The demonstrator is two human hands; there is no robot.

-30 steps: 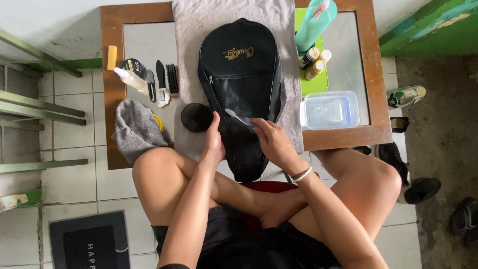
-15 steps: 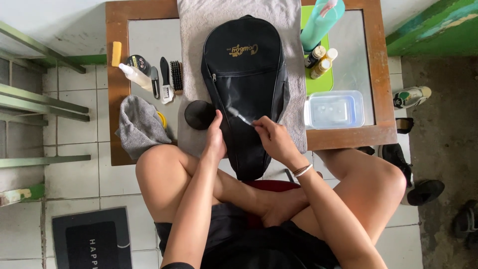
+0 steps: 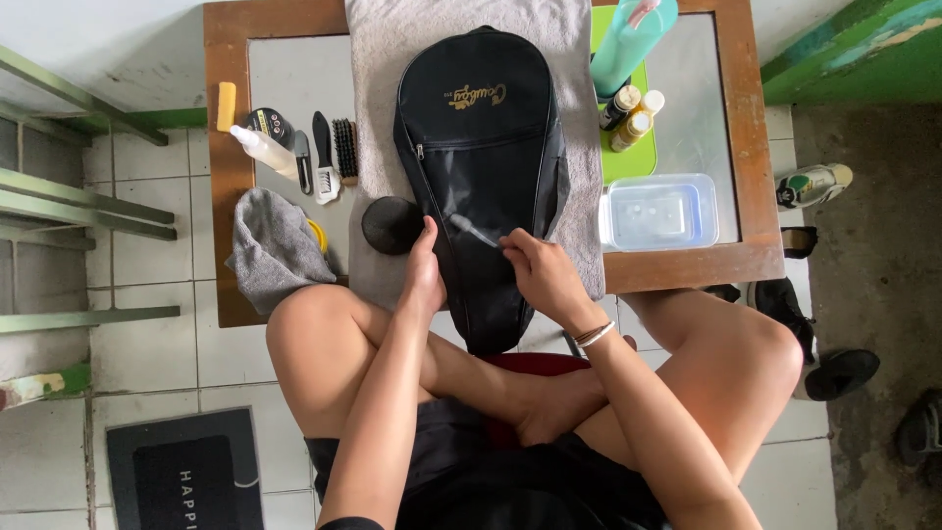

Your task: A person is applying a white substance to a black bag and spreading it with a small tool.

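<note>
The person's left hand [image 3: 424,270] is lying flat and open against the left edge of the black bag [image 3: 486,147], which is resting on a grey towel [image 3: 378,59] on the table [image 3: 741,260]. The right hand [image 3: 545,275] is pinching a small brush [image 3: 473,231], its head touching the bag between both hands. A dark round sponge [image 3: 391,224] is sitting just left of the left hand, a clear tub [image 3: 655,211] beyond the right hand.

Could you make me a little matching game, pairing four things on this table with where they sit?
1 black bag
2 clear tub
3 grey cloth
4 small brush

a hanging over the table's left front edge
b in the right hand
c lying on the grey towel
d near the table's right front corner

Pairs: 1-c, 2-d, 3-a, 4-b
</note>
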